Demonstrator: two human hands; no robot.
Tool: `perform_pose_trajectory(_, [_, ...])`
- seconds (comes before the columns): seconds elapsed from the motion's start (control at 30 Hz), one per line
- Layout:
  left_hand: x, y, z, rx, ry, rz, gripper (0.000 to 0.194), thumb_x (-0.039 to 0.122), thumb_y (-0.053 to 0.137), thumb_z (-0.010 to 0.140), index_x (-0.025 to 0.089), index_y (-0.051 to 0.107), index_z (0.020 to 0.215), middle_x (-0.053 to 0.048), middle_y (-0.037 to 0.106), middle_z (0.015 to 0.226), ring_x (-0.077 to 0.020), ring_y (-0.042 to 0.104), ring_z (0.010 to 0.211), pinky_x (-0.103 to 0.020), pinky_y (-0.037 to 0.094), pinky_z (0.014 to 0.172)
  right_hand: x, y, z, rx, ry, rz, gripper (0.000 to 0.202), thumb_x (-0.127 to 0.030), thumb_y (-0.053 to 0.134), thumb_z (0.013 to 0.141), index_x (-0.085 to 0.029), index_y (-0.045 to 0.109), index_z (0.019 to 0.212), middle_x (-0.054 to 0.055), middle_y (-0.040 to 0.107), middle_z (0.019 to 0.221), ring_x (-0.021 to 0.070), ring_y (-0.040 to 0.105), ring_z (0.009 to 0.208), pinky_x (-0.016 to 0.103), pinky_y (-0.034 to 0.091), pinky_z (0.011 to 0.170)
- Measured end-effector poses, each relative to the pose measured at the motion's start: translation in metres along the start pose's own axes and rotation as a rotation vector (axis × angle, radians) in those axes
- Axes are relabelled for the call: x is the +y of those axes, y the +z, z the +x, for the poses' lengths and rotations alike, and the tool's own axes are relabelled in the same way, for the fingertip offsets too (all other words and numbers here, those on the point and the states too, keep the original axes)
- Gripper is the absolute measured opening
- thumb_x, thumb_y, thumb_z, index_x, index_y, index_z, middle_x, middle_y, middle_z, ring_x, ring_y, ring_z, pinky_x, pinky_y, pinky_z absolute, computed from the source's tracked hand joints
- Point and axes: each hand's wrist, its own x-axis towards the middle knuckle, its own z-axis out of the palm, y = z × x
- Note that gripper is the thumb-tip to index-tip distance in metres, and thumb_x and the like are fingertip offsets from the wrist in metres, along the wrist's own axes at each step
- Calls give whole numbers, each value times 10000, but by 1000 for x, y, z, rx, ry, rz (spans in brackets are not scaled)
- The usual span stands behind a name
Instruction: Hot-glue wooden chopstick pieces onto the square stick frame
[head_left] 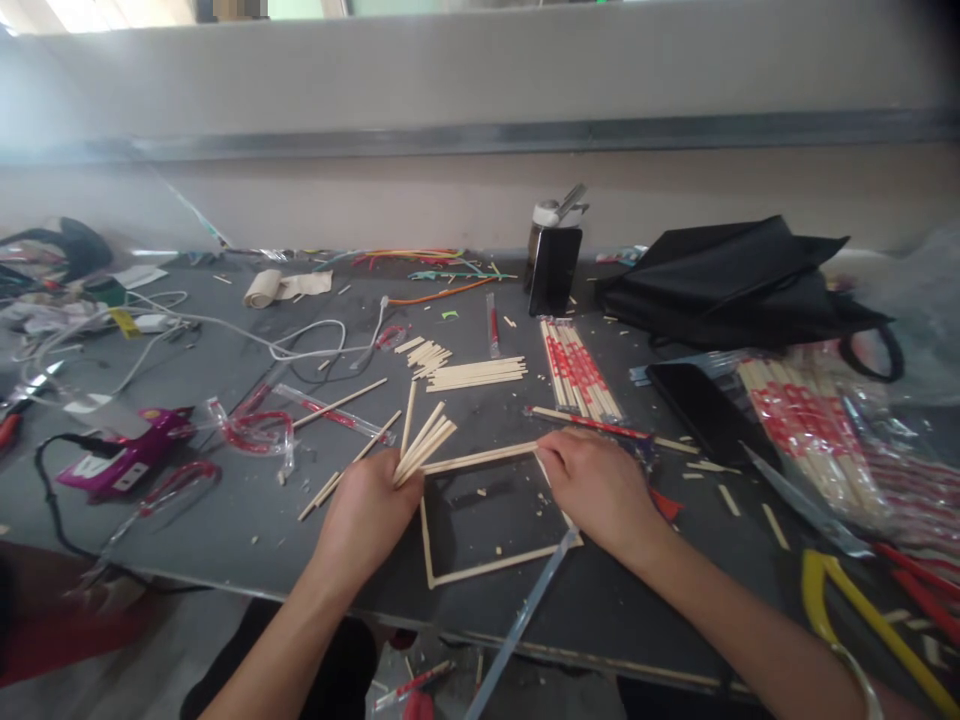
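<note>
My left hand [367, 515] is closed around a bunch of short chopstick pieces [429, 440] that fan out above the thumb. It rests at the far left corner of a four-sided frame of chopsticks [504, 566] lying on the dark table. Another stick [409, 415] stands out beyond this corner. At the frame's far right corner my right hand [604, 490] pinches the end of its far side, a doubled chopstick [480, 459]. The right side is partly hidden by that hand. A long translucent strip [525, 620] crosses the near right corner.
A purple glue gun [127, 455] lies left among cables and wrappers. Cut sticks [476, 374] are laid out beyond the frame. Wrapped chopsticks [577, 370], a propped phone [555, 272], a flat phone [705, 410], a black bag [735, 285] and yellow-handled scissors [862, 610] occupy the right.
</note>
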Motion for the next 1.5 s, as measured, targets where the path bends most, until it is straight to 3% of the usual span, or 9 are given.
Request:
perform_pose_trajectory(0.33, [0, 4, 12, 48, 50, -66, 199, 295, 477, 787, 202, 466, 612, 30, 458, 548, -127, 433, 537, -241, 252, 519, -1, -4, -8, 4, 46, -28, 258, -152, 458, 885, -181, 680, 756, 62, 714, 779, 198, 659, 779, 279, 400, 692])
perform_pose_trajectory(0.83, [24, 28, 14, -8, 167, -208, 193, 191, 499, 740, 192, 416, 565, 44, 389, 522, -102, 360, 512, -240, 208, 503, 23, -11, -24, 7, 186, -98, 256, -133, 473, 849, -186, 661, 683, 56, 720, 723, 195, 669, 728, 273, 374, 627])
perform_pose_trajectory(1.1, [37, 36, 14, -3, 195, -238, 167, 190, 502, 726, 193, 440, 571, 41, 413, 509, -106, 360, 506, -234, 217, 498, 34, -18, -33, 9, 208, -121, 232, -150, 479, 847, -182, 671, 721, 68, 719, 738, 204, 660, 744, 280, 354, 618])
perform_pose_trajectory(1.5, [40, 39, 15, -29, 200, -285, 124, 234, 504, 711, 181, 517, 600, 35, 448, 520, -111, 397, 514, -223, 255, 487, 38, -19, -34, 3, 196, -131, 242, -126, 473, 834, -176, 673, 706, 73, 721, 730, 206, 663, 722, 286, 358, 601])
